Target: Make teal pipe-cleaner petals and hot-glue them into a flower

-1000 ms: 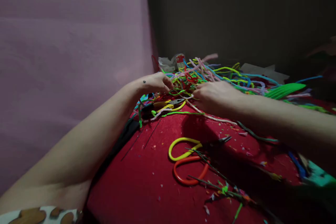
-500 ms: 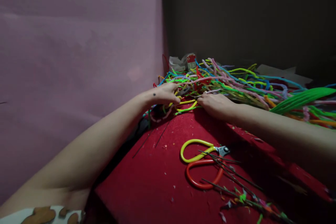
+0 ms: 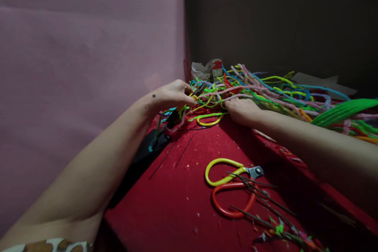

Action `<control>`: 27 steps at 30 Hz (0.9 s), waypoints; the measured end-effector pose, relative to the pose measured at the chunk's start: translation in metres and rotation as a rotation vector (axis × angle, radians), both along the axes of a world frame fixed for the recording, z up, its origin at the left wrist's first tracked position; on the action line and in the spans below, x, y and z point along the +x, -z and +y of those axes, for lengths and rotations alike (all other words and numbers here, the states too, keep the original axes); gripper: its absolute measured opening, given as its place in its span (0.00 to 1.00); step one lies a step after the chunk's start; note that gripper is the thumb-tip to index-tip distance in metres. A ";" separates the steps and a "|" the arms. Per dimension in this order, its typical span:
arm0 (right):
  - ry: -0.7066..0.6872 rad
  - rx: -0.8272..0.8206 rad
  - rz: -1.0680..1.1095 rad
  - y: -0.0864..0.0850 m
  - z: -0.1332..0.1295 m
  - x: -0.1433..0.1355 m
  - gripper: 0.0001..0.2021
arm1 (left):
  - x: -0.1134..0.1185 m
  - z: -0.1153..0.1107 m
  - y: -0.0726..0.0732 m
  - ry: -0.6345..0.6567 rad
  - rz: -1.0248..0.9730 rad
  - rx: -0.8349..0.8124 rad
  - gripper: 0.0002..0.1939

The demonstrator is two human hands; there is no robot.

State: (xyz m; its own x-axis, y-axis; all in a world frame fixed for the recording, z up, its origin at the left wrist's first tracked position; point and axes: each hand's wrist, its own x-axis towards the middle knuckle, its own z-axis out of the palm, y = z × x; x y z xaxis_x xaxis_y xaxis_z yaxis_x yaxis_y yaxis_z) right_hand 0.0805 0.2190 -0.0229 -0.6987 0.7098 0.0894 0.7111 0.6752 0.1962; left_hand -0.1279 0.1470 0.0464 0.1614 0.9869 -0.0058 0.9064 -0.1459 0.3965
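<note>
My left hand point(image 3: 175, 94) is closed around a pair of pliers point(image 3: 199, 89); their dark jaws and a bit of yellow handle show past the thumb. It is at the left end of a tangled heap of coloured pipe cleaners point(image 3: 236, 88). My right hand point(image 3: 240, 111) is at the heap's near edge with its fingers curled down; the fingertips are hidden, so what they grip cannot be made out. Between the hands, a yellow loop point(image 3: 211, 123) rests on the red table point(image 3: 165, 204) beside a bright green pipe cleaner point(image 3: 206, 117).
Scissors point(image 3: 233, 185) with one yellow and one red handle lie nearer me, thin dark wires point(image 3: 262, 193) across them. Coloured scraps point(image 3: 280, 229) are scattered about. A small red-and-white box point(image 3: 217, 69) stands behind the heap. A pink wall point(image 3: 88, 67) rises on the left.
My left hand has moved left and slightly up, bringing the pliers into clearer view. My right hand stays near the same spot, and the view has shifted slightly.
</note>
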 end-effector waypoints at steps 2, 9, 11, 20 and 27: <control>0.028 0.017 0.005 -0.006 0.007 0.000 0.15 | 0.002 -0.003 -0.001 0.028 0.015 -0.013 0.18; 0.114 0.097 0.079 -0.041 0.029 0.005 0.13 | 0.022 -0.018 0.013 0.219 0.270 -0.207 0.15; 0.140 0.110 0.114 -0.048 0.030 0.009 0.12 | 0.029 -0.019 0.021 0.263 0.345 -0.206 0.12; 0.132 0.087 0.221 -0.056 0.033 0.023 0.09 | 0.014 0.013 0.020 0.162 0.379 -0.065 0.13; 0.087 0.081 0.269 -0.056 0.036 0.030 0.09 | -0.013 0.057 0.039 0.095 0.326 0.106 0.28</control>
State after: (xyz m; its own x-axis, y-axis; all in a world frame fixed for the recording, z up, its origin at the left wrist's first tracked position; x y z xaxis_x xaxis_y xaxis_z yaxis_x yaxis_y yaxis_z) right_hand 0.1101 0.2549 0.0333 -0.5788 0.7493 0.3218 0.7995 0.5991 0.0432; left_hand -0.1408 0.2037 0.0072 0.2592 0.9654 0.0297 0.9631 -0.2606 0.0665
